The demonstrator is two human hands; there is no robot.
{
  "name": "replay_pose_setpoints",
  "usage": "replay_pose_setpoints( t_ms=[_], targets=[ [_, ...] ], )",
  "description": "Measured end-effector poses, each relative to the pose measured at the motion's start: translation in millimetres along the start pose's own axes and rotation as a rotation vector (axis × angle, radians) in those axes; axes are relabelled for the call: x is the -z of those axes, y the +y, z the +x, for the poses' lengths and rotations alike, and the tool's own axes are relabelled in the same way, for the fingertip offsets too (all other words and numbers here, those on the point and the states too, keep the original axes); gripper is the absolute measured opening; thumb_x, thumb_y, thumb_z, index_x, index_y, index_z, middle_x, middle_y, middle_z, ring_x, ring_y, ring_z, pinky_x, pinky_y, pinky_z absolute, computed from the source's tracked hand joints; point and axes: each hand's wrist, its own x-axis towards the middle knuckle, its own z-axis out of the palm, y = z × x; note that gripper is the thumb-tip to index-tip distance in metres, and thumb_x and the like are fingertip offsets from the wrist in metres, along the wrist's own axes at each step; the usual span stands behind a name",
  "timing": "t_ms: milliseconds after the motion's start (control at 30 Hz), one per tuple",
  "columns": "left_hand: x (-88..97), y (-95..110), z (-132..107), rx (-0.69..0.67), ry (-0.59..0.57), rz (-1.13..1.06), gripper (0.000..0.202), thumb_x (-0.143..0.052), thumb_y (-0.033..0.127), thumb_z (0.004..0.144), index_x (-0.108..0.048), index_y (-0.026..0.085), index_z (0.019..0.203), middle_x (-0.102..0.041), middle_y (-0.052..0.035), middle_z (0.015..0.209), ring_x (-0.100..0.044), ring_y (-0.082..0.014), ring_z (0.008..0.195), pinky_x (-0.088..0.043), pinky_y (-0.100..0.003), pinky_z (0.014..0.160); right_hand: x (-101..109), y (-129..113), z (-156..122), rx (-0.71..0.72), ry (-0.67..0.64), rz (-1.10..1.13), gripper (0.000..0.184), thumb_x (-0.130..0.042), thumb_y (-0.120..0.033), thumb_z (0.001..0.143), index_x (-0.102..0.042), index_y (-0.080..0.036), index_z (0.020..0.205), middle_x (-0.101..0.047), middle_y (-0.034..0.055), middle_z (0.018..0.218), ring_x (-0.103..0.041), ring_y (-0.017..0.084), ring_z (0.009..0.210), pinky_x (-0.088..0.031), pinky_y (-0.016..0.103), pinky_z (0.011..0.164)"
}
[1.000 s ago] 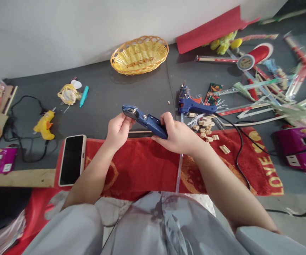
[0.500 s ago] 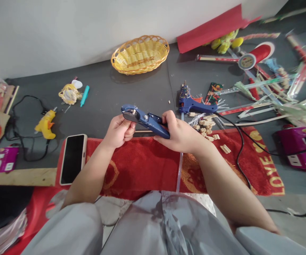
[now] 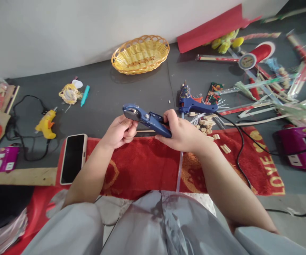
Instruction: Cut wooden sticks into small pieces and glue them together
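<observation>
Above the red towel (image 3: 147,166), my right hand (image 3: 182,132) is closed around the handles of a blue hand cutter (image 3: 155,124). The cutter's head points left and tilts upward. My left hand (image 3: 121,131) is closed right below the cutter's jaws, thumb and forefinger pinched together. A thin pale stick, mostly hidden by the fingers, seems to reach up between the jaws. Beyond my right hand lie short cut stick pieces (image 3: 207,124) and a blue glue gun (image 3: 195,105).
A wicker basket (image 3: 140,56) stands against the wall. To the left are a yellow glue gun (image 3: 46,124), a turquoise pen (image 3: 85,95) and a phone (image 3: 73,159). Wrapped sticks and a red ribbon spool (image 3: 259,55) crowd the right, near a purple box (image 3: 301,147). Black cables cross the towel.
Both hands and the cutter have shifted very slightly to the right. The pale stick tip at the jaws shows less than before. Everything else stays in place.
</observation>
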Motion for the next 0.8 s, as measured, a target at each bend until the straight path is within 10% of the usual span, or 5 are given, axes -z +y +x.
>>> replay_pose_setpoints(
  t_ms=[800],
  targets=[
    [7.7,-5.7,3.0,-0.075,-0.003,0.089,0.047,-0.074,0.057,0.068,-0.047,0.019,0.062,-0.027,0.0102,0.04,-0.019,-0.0011,0.034,-0.018,-0.014,0.034,3.9,-1.7,0.0,-0.036,-0.068,0.009,0.038,-0.059,-0.044,0.078,-0.033,-0.022,0.095,-0.052,0.0006,0.075,-0.051,0.017,0.06,-0.038,0.028,0.058]
  ],
)
